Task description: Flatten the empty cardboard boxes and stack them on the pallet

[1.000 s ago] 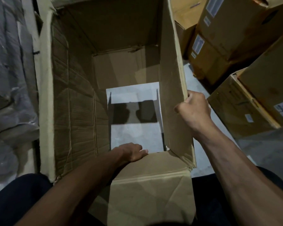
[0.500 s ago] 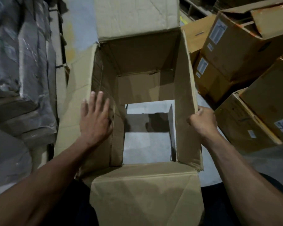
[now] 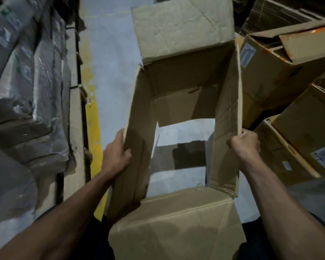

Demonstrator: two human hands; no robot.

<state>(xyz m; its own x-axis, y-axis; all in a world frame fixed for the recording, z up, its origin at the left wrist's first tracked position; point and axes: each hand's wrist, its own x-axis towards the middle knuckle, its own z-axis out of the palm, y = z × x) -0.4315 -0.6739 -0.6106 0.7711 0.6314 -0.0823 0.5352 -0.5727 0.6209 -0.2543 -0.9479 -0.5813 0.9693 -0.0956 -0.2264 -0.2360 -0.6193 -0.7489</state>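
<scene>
An empty brown cardboard box [image 3: 227, 117] stands open in front of me, seen from above. Its bottom flaps are apart, so the grey floor shows through the middle. One top flap lies out toward me and the far flap points away. My left hand [image 3: 116, 156] grips the top edge of the box's left wall, thumb inside. My right hand [image 3: 245, 144] grips the top edge of the right wall, fingers curled over it.
Plastic-wrapped stacks [image 3: 26, 76] fill the left side, beside a yellow floor line [image 3: 91, 113]. Several labelled cardboard boxes [image 3: 281, 59] crowd the right, one with an open top. Flattened corrugated sheets [image 3: 281, 14] lie at the far right. Grey floor [image 3: 111, 44] runs ahead.
My left hand went from the near flap inside the box, to lying flat on the left wall, to gripping that wall's top edge. The box now sits further right; my right hand keeps its grip.
</scene>
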